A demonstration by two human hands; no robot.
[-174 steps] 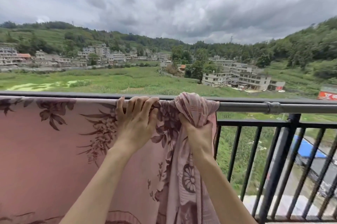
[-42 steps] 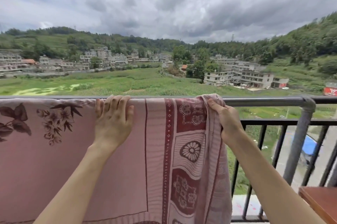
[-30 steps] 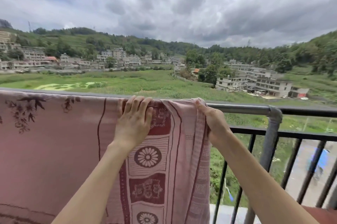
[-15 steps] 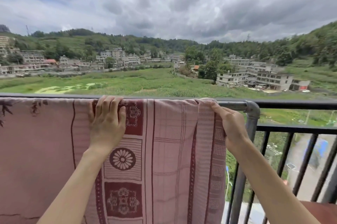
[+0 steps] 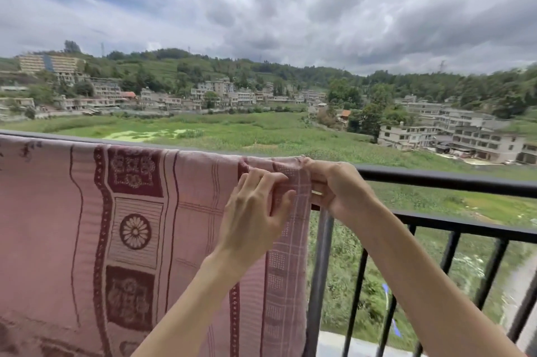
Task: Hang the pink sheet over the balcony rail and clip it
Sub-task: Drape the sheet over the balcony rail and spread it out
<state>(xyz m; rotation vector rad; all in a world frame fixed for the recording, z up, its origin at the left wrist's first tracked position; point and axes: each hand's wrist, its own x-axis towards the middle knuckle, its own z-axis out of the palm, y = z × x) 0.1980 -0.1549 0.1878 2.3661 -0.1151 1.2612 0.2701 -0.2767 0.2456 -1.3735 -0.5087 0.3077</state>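
Observation:
The pink sheet (image 5: 186,226), patterned with dark red flowers and borders, hangs spread over the balcony rail (image 5: 441,179) from the left edge of view to near the middle. My left hand (image 5: 255,211) pinches the sheet's right border just below the rail. My right hand (image 5: 340,188) grips the sheet's right edge at the rail, fingers curled around cloth and bar. No clip is clearly visible; something small and pale shows under my right fingers.
Black vertical bars (image 5: 356,298) and a grey post (image 5: 319,269) stand below the bare right stretch of rail. Beyond lie green fields, buildings (image 5: 453,136) and hills under a cloudy sky.
The sheet has been spread out flat along the rail. My left hand slid right from the floral border to the sheet's right edge, close to my right hand.

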